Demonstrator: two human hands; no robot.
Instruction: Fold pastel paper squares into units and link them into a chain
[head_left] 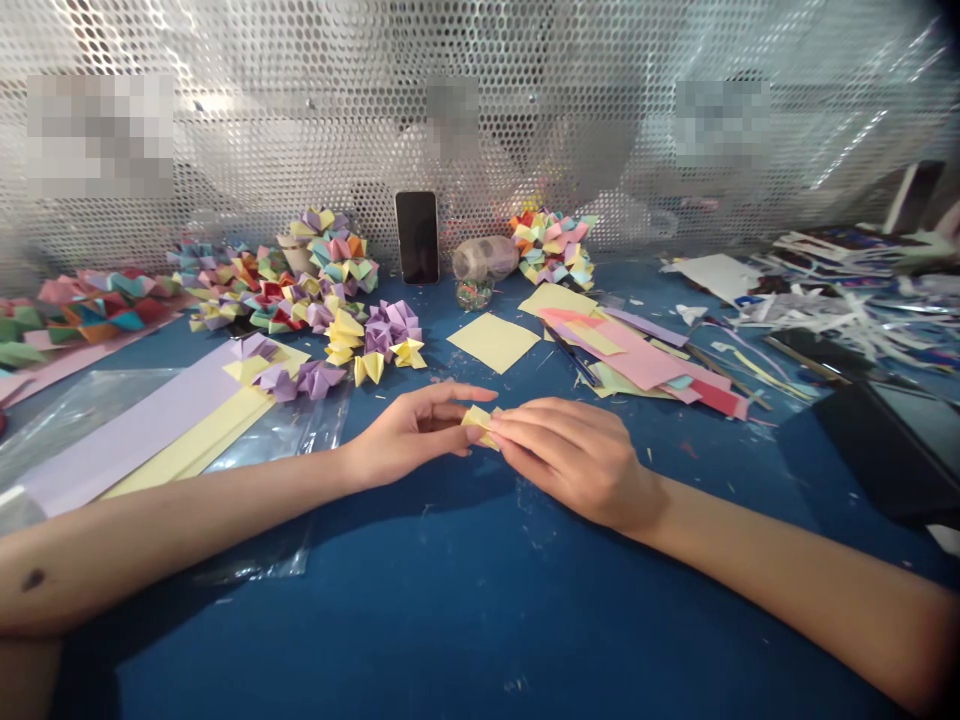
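Observation:
A small folded piece of yellow paper [480, 425] is held between both hands, just above the blue table. My left hand [420, 430] pinches its left side with the thumb in front, the index finger stretched out above it. On the other side, my right hand [570, 450] grips the paper with thumb and fingers drawn together. Beyond the hands lies a flat yellow paper square [495, 342]. Folded purple paper units [394, 328] and yellow paper units [367, 367] sit behind my left hand.
Purple and yellow paper strips [150, 425] lie on a plastic bag [292, 540] at left. A phone [417, 238] stands upright beside a glass jar [476, 262]. Colored paper sheets [637, 355] and a pen [570, 350] lie right. A perforated metal panel [360, 110] rises behind.

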